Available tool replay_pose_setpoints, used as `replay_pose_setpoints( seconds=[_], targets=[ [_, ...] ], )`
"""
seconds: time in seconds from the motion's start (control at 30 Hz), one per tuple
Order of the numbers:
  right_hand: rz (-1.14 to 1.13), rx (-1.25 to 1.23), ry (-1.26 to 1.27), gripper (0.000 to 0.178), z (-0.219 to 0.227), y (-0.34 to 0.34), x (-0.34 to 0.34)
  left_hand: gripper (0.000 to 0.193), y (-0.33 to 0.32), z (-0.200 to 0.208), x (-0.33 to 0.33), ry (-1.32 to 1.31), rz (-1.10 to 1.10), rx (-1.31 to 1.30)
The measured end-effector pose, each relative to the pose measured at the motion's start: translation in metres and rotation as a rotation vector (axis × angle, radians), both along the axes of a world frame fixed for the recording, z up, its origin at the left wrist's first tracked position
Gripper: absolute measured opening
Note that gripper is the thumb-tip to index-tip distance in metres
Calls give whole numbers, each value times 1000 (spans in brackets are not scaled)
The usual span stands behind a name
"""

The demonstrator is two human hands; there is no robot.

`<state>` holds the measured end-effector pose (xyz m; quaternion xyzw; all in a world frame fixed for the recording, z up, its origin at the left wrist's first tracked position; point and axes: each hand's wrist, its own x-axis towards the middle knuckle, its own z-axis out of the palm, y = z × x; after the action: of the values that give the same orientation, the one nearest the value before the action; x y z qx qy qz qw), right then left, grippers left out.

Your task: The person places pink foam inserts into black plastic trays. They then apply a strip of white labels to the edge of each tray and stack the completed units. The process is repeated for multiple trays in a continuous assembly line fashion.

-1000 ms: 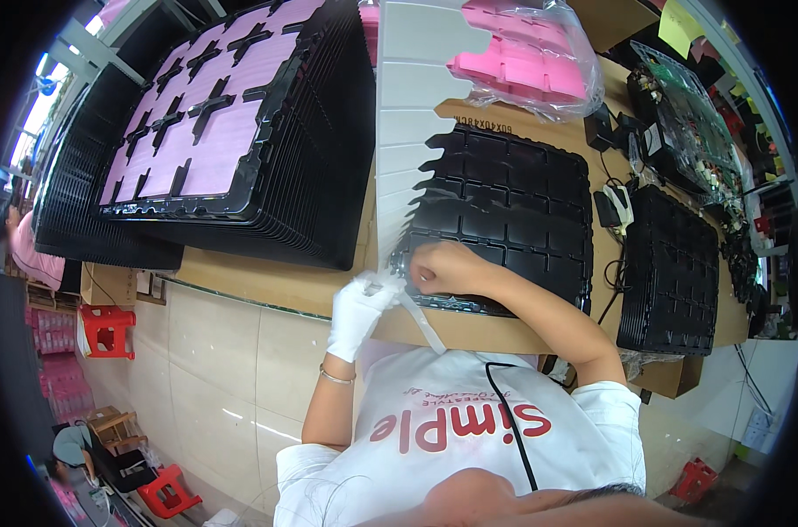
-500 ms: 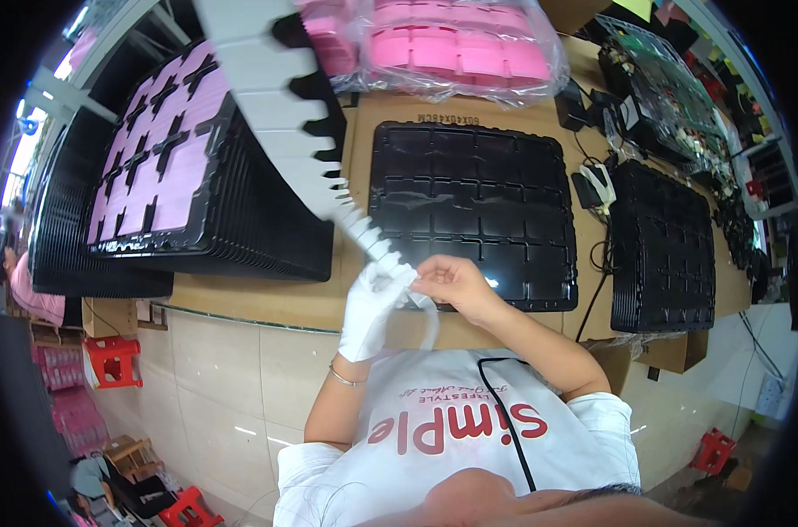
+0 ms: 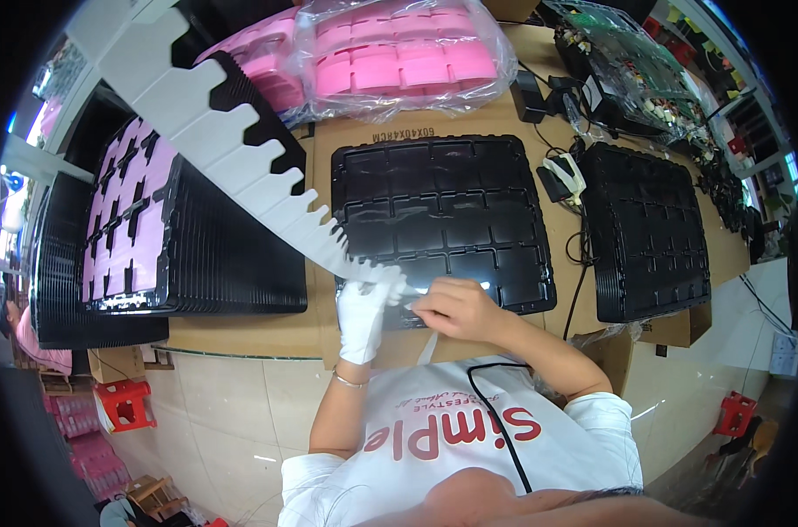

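A long white strip with a row of notches along one edge runs from the upper left down to my left hand. That hand wears a white glove, and its fingers are closed round the strip's near end. Just to its right, my bare right hand has its fingers pinched together; a thin whitish streak shows between the two hands, blurred. What the right fingers hold is not clear. Beneath and beyond both hands lies a black plastic tray with moulded compartments, shiny on top.
At left stands a tall stack of black trays with a pink sheet in the top one. Bagged pink foam pieces lie at the back. More black trays, a cable and circuit boards are at right.
My right hand has moved slightly right, away from the gloved left hand. The strip now slants further left. The whole view has shifted, with the table's things placed further left.
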<state>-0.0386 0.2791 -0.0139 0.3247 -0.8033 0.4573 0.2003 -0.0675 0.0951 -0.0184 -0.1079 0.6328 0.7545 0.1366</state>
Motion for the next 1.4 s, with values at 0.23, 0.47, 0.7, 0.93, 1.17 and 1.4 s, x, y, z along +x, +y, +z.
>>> replay_pose_setpoints(
  seconds=[0.23,0.47,0.7,0.93,1.17,1.4],
  targets=[
    [-744,-110,-461,12,-23,148,-135,20,-11,8,-6,37,92,-9],
    [-896,313,-634,14,-39,181,-178,18,-14,7,-5,20,79,-5],
    [-842,475,-568,17,-42,186,-189,16,-14,9,-5,2,49,-32],
    [-862,487,-559,19,-39,187,-188,15,-17,7,-6,19,37,-21],
    [-895,453,-560,18,-42,186,-187,16,-20,0,-4,27,11,-1],
    [-730,334,-677,11,-35,180,-175,15,-19,1,-1,53,62,-25]
  ],
)
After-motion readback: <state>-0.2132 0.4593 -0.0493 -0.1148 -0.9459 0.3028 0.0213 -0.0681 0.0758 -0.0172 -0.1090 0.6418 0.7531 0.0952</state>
